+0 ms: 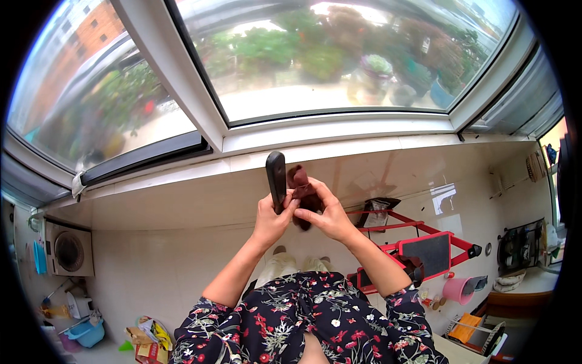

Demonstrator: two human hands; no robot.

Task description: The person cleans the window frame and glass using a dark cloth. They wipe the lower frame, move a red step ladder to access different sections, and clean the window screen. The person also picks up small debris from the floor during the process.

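A slim black handset, likely a remote or phone (276, 179), stands upright in front of the person's chest, its lower end clasped by the left hand (271, 216) with the thumb lying up its front face. Touching it on the right is a dark reddish-brown cloth (301, 187), bunched into a wad and pinched in the right hand (328, 213), whose fingers curl round the lower part of the fabric while the top pokes free beside the handset's upper half.

To judge from this, the step in hand is wiping the handset: the cloth sits against its right edge and both hands are closed on their things. The next move seems to call for the left hand to keep the handset steady, or turn it, while the right drags the cloth along a face that has not been covered; a loose grip at the bottom end could let the thing tip.

Behind the hands runs a pale stone windowsill (182, 200) under a white-framed window (327, 121) looking onto greenery. Below, beyond the floral dress (303, 327), lie a red step ladder (424, 249), a pink bucket (459, 289) and a washing machine (68, 249) on the tiled floor (157, 273).
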